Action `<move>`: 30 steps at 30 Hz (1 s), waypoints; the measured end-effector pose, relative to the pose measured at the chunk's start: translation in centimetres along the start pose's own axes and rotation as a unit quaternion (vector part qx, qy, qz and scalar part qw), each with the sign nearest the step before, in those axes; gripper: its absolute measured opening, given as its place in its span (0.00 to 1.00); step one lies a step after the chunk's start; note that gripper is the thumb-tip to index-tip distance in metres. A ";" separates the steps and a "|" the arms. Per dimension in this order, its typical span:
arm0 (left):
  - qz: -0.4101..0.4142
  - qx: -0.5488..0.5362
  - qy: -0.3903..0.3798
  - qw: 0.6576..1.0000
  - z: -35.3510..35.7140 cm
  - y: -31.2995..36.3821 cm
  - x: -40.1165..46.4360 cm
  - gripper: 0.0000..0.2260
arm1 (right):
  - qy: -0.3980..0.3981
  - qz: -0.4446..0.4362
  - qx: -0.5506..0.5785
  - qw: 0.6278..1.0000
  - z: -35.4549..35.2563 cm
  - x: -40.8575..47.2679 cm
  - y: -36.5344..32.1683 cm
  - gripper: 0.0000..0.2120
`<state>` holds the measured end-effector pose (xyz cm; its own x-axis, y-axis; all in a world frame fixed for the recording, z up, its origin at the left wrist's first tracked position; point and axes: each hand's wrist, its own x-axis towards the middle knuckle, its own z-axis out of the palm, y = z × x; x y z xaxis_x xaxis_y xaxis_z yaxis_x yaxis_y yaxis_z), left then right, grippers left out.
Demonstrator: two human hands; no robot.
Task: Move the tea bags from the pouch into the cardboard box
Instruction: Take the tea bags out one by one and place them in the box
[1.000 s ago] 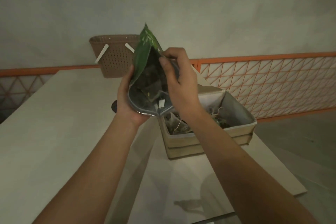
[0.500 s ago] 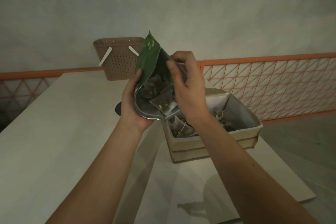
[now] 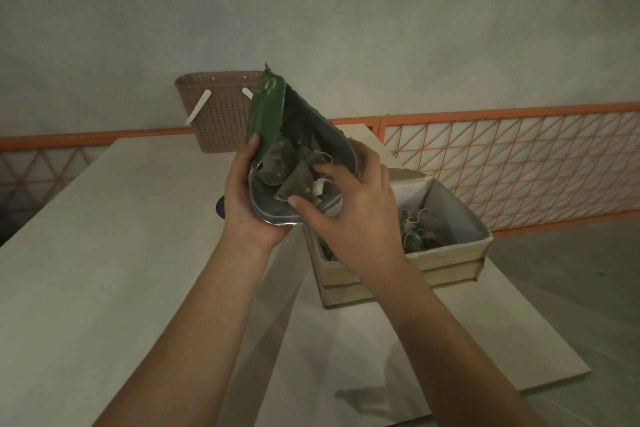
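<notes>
Since a moment ago, the right hand (image 3: pixel 349 215) has dropped from the top edge of the pouch (image 3: pixel 277 135) down to its open mouth, and the fingers now reach inside. That hand's thumb and fingers are curled round a tea bag (image 3: pixel 296 184) shaped like a little pyramid, and they look like they pinch it, though part of the grip is hidden. The left hand (image 3: pixel 249 208) holds the green pouch from the side, fingers wrapped on it, and tips the mouth down toward the cardboard box (image 3: pixel 446 253). More tea bags sit inside the pouch, and some already lie in the box, which stands on the table (image 3: pixel 104 253) just under the right wrist. A brown basket (image 3: pixel 221 114) stands farther back. Tea bags like these are probably very light and soft, and thin enough to tear if squeezed hard. Their strings could tangle together, so a gentle pinch on one corner seems the best place to hold. The pouch looks shiny and crinkly, so it may slip, and a firm hold on its side seems wise.
</notes>
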<state>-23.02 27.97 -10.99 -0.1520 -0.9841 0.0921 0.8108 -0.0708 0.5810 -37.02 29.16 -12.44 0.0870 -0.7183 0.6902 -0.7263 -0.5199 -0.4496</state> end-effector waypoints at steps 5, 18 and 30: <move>-0.003 -0.015 0.005 1.000 -0.2 -0.3 0.3 0.30 | -0.017 0.015 0.046 0.999 0.5 -0.6 -0.1 0.12; -0.022 -0.043 -0.022 0.999 -0.6 -1.6 2.2 0.27 | 0.073 0.157 0.375 0.911 -7.0 0.4 4.3 0.08; -0.016 -0.044 -0.023 0.999 0.7 -2.9 2.7 0.25 | -0.034 0.134 0.009 0.990 -7.0 -2.0 10.8 0.06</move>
<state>-26.21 25.66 -11.83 -0.2032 -0.9725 0.1137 0.8510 -0.1180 0.5117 -49.81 28.20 -14.71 -0.0605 -0.8609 0.5052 -0.7168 -0.3147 -0.6222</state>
